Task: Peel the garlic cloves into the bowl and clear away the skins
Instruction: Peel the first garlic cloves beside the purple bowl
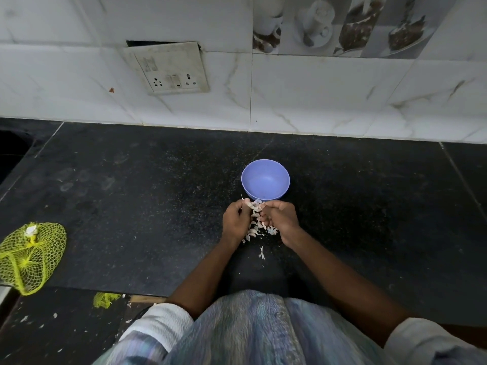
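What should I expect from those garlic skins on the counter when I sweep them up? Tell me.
The garlic skins look thin, curled and papery, so probably very light and floppy, likely to scatter or cling rather than slide together. One stray piece already lies apart on the dark counter, suggesting they drift easily. They would probably crumble if pinched hard.

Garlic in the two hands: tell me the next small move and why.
Probably pull the loosened skin off, then drop the clove into the blue bowl. Both hands, left hand and right hand, pinch the garlic just in front of the bowl, which looks empty; loose skins lie on the black counter.
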